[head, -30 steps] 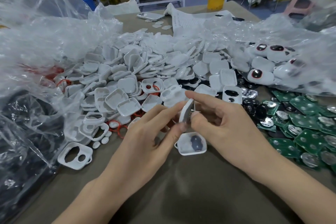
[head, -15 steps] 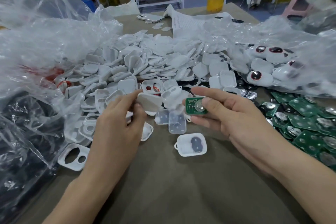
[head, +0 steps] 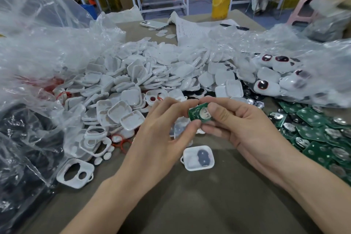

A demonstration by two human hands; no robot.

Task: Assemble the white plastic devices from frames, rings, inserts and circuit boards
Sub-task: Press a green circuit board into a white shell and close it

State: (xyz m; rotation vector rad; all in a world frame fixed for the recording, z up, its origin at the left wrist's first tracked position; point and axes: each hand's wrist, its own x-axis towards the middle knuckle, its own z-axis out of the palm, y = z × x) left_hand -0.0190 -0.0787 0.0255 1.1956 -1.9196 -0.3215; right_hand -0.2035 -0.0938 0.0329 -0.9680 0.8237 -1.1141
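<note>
While left hand (head: 161,138) and right hand (head: 245,131) both pinch one green circuit board (head: 197,114) above the tabletop (head: 190,205), white shell (head: 190,163) with grey insert (head: 204,157) sits just below them; probably best: grip edges only, line it up square, seat flat; spare boards (head: 322,135) piled right.

1. Circuit board (head: 196,114): right hand (head: 247,133) thumb covers its right end, so we can't read it.
2. Clear part (head: 179,129) behind left hand (head: 157,133): we can't identify it.
3. Bagged devices (head: 269,71): blurred.
</note>
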